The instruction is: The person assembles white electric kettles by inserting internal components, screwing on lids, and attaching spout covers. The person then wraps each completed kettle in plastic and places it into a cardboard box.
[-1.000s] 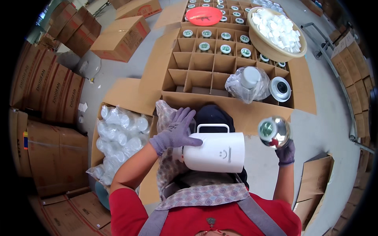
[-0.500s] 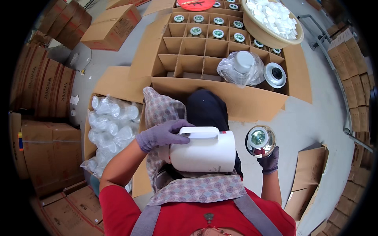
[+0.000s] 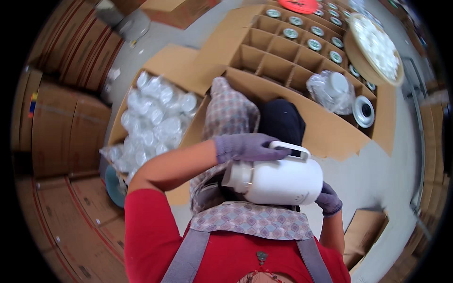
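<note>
A white thermos jug (image 3: 283,181) lies on its side across my lap, its neck to the left and its handle on top. My left hand (image 3: 247,147), in a grey-purple glove, is closed at the handle and upper side of the jug. At the jug's base end, on the right, is my gloved right hand (image 3: 329,200), its fingers curled and partly hidden behind the jug. Whatever it grips there is out of sight; no silver glass liner shows outside the jug.
Ahead stands a divided carton (image 3: 264,66) with several white-rimmed flasks in its cells. On it rest a plastic-wrapped white part (image 3: 337,85), a round grey part (image 3: 363,112), a tub of white caps (image 3: 351,52) and a red dish (image 3: 299,4). Bagged clear parts (image 3: 155,118) fill a left-hand carton.
My right hand has brought the silver glass liner to the jug's base end, where the liner is hidden. The head view has turned, shifting the cartons rightward.
</note>
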Demonstrator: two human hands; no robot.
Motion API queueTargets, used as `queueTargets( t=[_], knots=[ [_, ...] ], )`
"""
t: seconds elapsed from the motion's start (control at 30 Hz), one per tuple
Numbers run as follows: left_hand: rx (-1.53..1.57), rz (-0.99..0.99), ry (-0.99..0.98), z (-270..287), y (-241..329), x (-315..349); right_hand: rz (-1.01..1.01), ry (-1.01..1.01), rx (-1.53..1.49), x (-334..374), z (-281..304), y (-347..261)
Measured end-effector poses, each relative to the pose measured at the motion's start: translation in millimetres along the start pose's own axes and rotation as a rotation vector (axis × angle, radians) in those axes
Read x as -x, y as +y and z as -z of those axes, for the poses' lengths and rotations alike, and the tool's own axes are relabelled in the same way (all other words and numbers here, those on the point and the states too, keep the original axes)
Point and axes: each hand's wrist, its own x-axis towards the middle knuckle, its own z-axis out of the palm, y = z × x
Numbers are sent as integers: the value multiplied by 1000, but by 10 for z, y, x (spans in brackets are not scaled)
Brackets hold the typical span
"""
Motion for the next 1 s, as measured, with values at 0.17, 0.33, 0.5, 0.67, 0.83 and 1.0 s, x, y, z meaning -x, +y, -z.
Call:
queueTargets(
  t=[0.17,0.33,0.5,0.67,0.83,1.0],
  knots=[
    [-190,57,-27,-70,519,148,12,4,43,-226,-99,-92],
    [-321,60,-11,-148,735,370,25,92,116,-357,-319,-84],
    [-353,62,34,-179,679,405,10,115,129,-310,-334,-184],
    [-390,-25,42,-178,689,479,0,139,158,-293,-400,-245],
    [-392,-197,95,-235,476,285,-7,155,172,-276,-439,-293],
    [-381,-100,82,-188,633,619,-19,163,186,-258,-493,-285]
  ],
)
